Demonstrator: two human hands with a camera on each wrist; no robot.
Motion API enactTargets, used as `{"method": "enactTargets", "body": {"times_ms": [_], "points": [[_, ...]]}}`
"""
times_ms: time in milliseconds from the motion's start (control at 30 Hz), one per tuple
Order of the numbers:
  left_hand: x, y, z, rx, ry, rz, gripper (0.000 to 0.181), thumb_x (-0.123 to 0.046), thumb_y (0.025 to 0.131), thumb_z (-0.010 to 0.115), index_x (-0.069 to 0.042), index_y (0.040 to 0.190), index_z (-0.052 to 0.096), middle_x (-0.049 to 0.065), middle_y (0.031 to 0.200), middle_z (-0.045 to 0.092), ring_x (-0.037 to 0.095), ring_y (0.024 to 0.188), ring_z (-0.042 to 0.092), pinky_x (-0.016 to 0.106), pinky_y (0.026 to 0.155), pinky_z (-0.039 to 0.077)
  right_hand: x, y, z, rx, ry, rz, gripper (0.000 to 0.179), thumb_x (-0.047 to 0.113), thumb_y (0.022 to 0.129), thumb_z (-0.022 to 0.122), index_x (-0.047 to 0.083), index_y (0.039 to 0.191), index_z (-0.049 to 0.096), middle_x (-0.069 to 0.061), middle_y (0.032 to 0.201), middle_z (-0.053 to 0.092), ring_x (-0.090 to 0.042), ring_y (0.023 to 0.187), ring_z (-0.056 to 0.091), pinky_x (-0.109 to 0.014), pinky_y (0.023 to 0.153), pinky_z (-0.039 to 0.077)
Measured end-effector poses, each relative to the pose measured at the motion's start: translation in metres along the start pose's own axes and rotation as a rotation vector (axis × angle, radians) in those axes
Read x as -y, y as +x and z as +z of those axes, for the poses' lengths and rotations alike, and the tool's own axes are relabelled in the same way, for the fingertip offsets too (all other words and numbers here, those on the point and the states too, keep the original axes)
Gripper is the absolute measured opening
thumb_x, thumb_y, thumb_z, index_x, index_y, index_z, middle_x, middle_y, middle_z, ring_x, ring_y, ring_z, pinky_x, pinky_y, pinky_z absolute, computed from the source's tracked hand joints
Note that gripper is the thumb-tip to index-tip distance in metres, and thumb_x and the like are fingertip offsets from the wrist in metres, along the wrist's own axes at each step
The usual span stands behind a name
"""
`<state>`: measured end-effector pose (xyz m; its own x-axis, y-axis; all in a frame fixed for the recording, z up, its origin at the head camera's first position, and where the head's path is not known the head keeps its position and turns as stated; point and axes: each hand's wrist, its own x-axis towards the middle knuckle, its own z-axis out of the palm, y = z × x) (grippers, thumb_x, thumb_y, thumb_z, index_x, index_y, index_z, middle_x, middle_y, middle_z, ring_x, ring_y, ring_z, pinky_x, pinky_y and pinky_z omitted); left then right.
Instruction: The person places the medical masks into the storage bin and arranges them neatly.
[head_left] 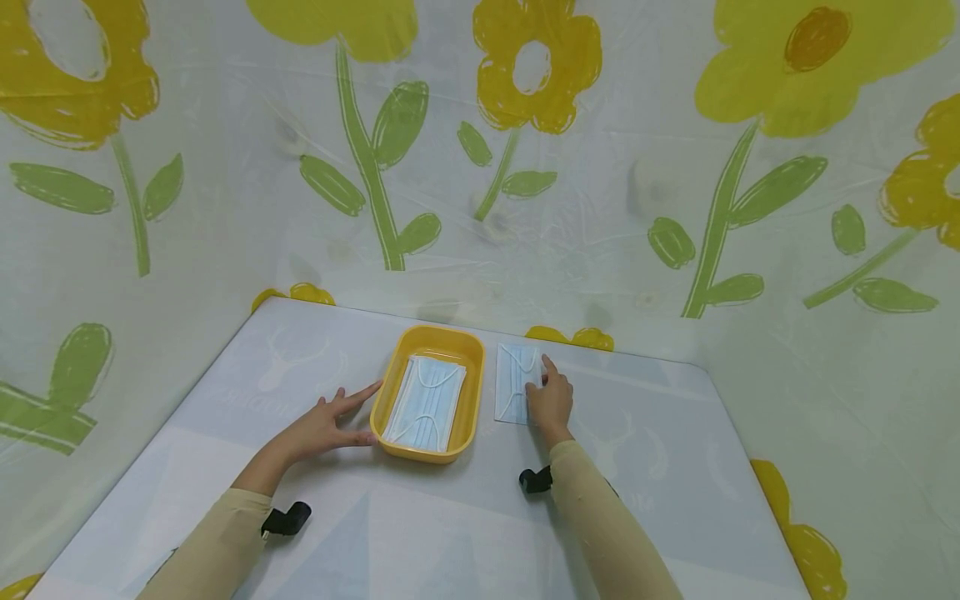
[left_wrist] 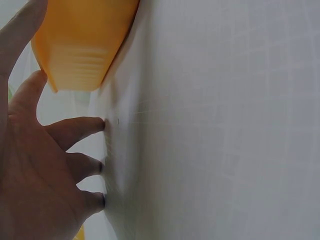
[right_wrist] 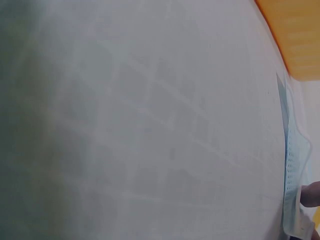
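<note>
A yellow tray (head_left: 478, 400) stands on the table, holding several light blue pleated face masks (head_left: 431, 400) with white ear loops. My left hand (head_left: 318, 429) is at its left side, fingers spread, with thumb and index fingertip at the rim. In the left wrist view the other fingertips (left_wrist: 97, 124) of that hand rest on the tabletop. Just right of the tray lies a single face mask (head_left: 516, 383). My right hand (head_left: 552, 404) pinches its right edge, the thumb (right_wrist: 311, 195) on top and the other fingers partly hidden.
The pale patterned table (head_left: 420, 533) reaches back to a white curtain (head_left: 570, 242) printed with yellow flowers. Black wrist cameras (head_left: 287, 519) are strapped over both beige sleeves (head_left: 600, 517).
</note>
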<state>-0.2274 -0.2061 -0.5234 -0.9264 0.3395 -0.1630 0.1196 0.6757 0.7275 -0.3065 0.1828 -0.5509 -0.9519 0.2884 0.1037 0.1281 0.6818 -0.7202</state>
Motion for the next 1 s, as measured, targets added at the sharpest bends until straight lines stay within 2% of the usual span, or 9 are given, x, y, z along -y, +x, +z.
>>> {"method": "enactTargets", "body": {"times_ms": [333,600,867,1000], "points": [[0.001,0.0,0.0,-0.003,0.001,0.005,0.1,-0.056,0.08,0.081,-0.026,0.161,0.032,0.016,0.163,0.031,0.058,0.148,0.005,0.073,0.117,-0.004,0.001,-0.003,-0.002,0.01,-0.032,-0.004,0.041,0.008,0.095,0.065,0.009,0.136,0.066,-0.018,0.109,0.065,-0.034,0.102,0.054,-0.049,0.09,0.048],[0.001,0.0,0.0,-0.004,0.003,0.011,0.1,-0.056,0.08,0.081,-0.025,0.161,0.031,0.017,0.163,0.03,0.059,0.148,0.005,0.072,0.118,-0.005,-0.001,-0.002,-0.005,0.008,-0.014,-0.04,0.037,0.006,0.093,0.066,0.001,0.13,0.068,-0.018,0.104,0.067,-0.031,0.093,0.058,-0.046,0.085,0.051],[0.0,0.001,0.0,-0.005,0.004,0.006,0.1,-0.056,0.08,0.081,-0.025,0.161,0.031,0.018,0.163,0.03,0.06,0.147,0.005,0.073,0.117,-0.004,-0.006,-0.002,-0.011,-0.003,0.033,-0.009,0.038,0.008,0.094,0.066,0.002,0.132,0.067,-0.02,0.111,0.066,-0.034,0.103,0.062,-0.048,0.088,0.052],[0.001,0.001,0.001,-0.006,0.013,0.002,0.1,-0.057,0.08,0.081,-0.026,0.161,0.031,0.017,0.163,0.03,0.06,0.148,0.005,0.075,0.116,-0.003,-0.007,-0.002,-0.015,-0.005,0.041,0.008,0.038,0.01,0.095,0.066,0.004,0.132,0.067,-0.02,0.118,0.066,-0.035,0.109,0.062,-0.049,0.093,0.052]]}}
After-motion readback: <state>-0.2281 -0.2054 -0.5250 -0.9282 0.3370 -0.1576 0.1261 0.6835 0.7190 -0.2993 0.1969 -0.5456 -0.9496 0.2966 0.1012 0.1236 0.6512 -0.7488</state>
